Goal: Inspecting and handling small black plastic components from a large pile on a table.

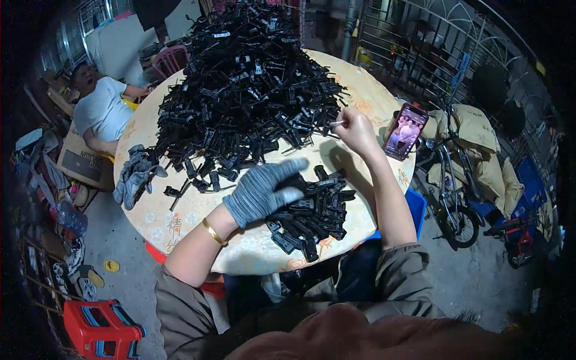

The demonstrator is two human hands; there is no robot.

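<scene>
A thin pale pin (337, 123) sits pinched between the closed fingertips of the bare right hand (355, 131), at the right edge of the big heap of black clips (246, 90). Nearer than the heap, the gloved left hand (264, 189) lies half-open across a small pile of black clips (312, 213), fingers spread, gripping nothing clearly. A phone (406, 131) stands right of the heap.
</scene>
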